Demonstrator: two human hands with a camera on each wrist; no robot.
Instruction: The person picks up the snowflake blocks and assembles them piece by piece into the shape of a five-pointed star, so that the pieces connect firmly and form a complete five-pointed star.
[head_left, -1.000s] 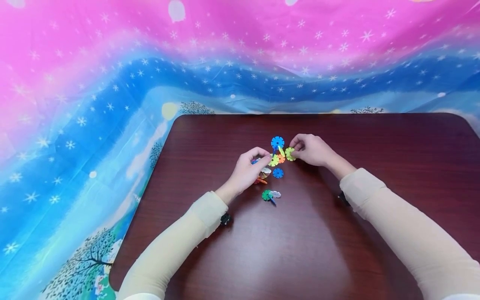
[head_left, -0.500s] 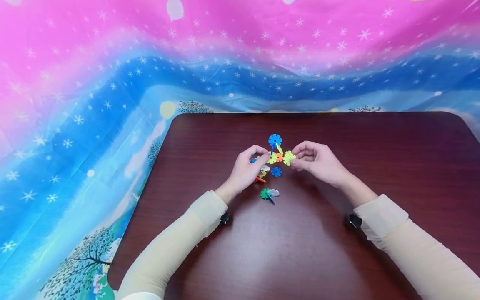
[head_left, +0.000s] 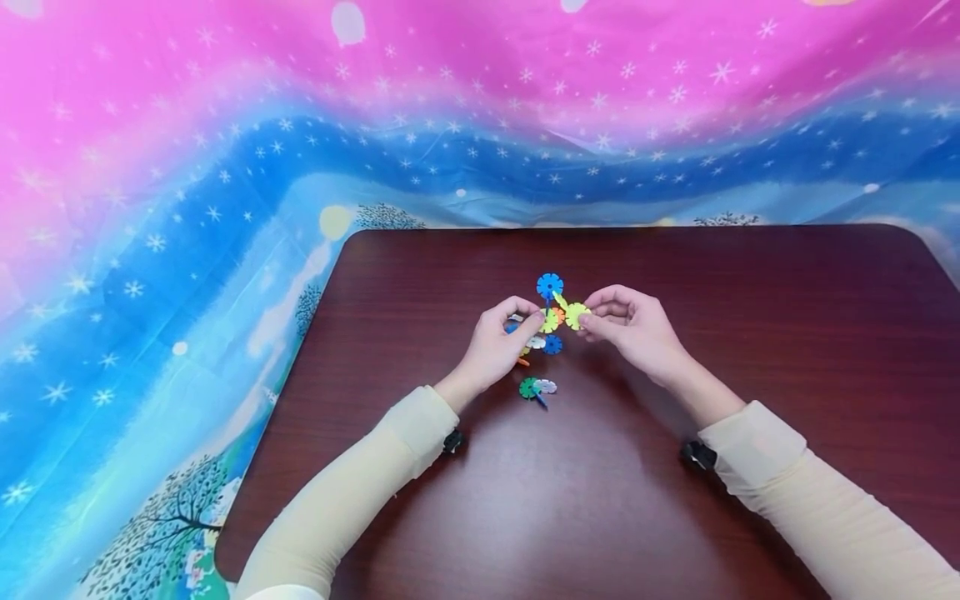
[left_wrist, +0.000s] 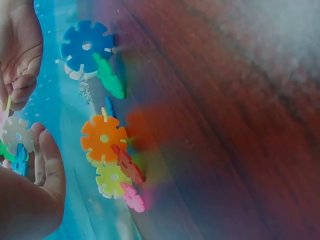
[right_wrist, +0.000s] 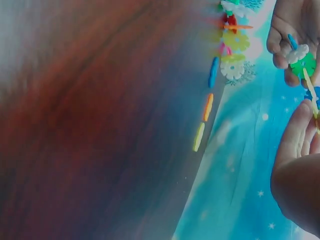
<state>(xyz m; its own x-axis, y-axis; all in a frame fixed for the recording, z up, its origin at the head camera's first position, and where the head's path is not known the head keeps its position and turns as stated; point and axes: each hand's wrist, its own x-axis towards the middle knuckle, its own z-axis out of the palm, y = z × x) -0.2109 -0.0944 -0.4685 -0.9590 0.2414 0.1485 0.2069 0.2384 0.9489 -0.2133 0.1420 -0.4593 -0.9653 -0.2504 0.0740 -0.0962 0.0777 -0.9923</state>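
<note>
A pink and blue snowflake-print cloth (head_left: 420, 158) hangs behind the far edge of a wood-grain desk (head_left: 750, 292) with rounded corners. Well in from the desk's far left corner, the left hand (head_left: 497, 337) pinches a cluster of notched discs, a yellow-green notched disc (head_left: 551, 321) showing at its thumb tip. The right hand (head_left: 633, 323) pinches a second yellow-green disc (head_left: 576, 315) between thumb and fingers, close beside that cluster; whether the two are joined, I cannot tell. Both hands are raised above the desk.

Toward the far edge, just past the left thumb, shows a bright blue disc (head_left: 550, 286). By the left hand, on the side toward the near edge, are a white disc (head_left: 536, 342), a smaller-looking blue disc (head_left: 553, 344) and an orange disc (left_wrist: 104, 138). Nearer still to that edge, apart from these, sit a green disc (head_left: 528, 388), a pale grey disc (head_left: 547, 387) and a dark blue piece (head_left: 541, 401) seen edge-on. Cream sleeves (head_left: 367, 479) cover both arms.
</note>
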